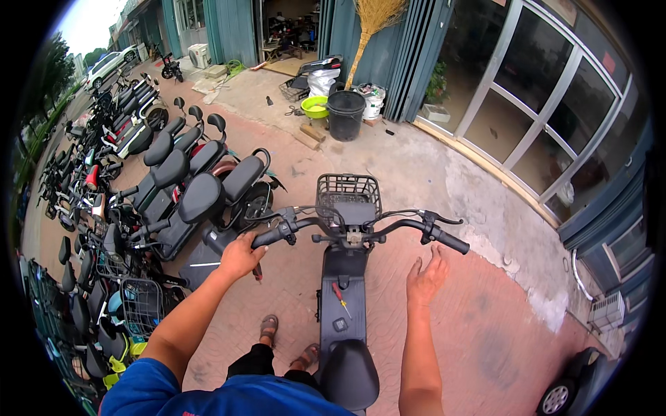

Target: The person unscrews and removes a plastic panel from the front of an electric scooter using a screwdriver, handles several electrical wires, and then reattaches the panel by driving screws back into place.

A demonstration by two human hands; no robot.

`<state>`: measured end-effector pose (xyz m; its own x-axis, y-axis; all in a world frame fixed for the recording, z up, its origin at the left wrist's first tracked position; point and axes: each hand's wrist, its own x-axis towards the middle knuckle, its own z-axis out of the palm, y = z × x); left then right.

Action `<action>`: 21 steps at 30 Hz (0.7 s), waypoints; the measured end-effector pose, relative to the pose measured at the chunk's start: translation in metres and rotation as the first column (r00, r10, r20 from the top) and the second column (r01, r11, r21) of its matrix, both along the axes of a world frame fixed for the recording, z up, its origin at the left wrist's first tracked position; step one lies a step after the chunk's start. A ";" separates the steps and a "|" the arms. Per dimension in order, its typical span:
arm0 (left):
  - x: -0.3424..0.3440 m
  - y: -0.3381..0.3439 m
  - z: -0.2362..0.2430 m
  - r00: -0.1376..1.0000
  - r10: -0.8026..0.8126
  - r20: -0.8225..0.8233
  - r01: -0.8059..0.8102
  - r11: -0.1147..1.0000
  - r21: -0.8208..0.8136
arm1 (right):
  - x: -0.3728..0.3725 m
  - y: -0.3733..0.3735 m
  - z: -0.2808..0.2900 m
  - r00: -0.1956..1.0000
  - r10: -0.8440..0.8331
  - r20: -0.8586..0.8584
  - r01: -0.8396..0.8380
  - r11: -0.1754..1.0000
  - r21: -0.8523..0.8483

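Observation:
An electric scooter stands in front of me with its black handlebar [326,223] across the middle. My left hand [243,258] is closed beside the left grip [269,238]. A short dark object with a reddish end [258,272] pokes out below its fingers; its kind is too small to tell. My right hand [427,276] hangs just under the right grip [454,242], fingers apart and holding nothing. On the grey footboard [352,291] lies a red-and-yellow-handled screwdriver [340,295], near a small dark square part [340,324]. Behind them is the black seat [350,374].
A black wire basket [349,191] fronts the scooter. Parked scooters [187,173] crowd the left. Ahead stand a black bucket [345,114] holding a straw broom [368,35], and a yellow-green basin [314,106]. Glass doors [534,90] are at right; a dark car [572,381] is lower right.

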<state>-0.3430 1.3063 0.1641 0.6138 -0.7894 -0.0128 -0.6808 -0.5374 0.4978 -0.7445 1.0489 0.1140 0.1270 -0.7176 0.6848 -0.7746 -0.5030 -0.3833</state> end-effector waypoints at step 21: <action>0.001 -0.003 -0.015 0.990 0.066 -0.126 -0.068 0.998 -0.017 | 0.264 0.247 -0.035 0.090 -0.773 0.628 -0.979 -0.184 -0.087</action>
<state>-0.3418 1.3034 0.1494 0.6599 -0.7475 -0.0765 -0.5752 -0.5680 0.5886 -0.4806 1.2961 0.0786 0.8394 -0.3815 -0.3871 0.3527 0.9242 -0.1463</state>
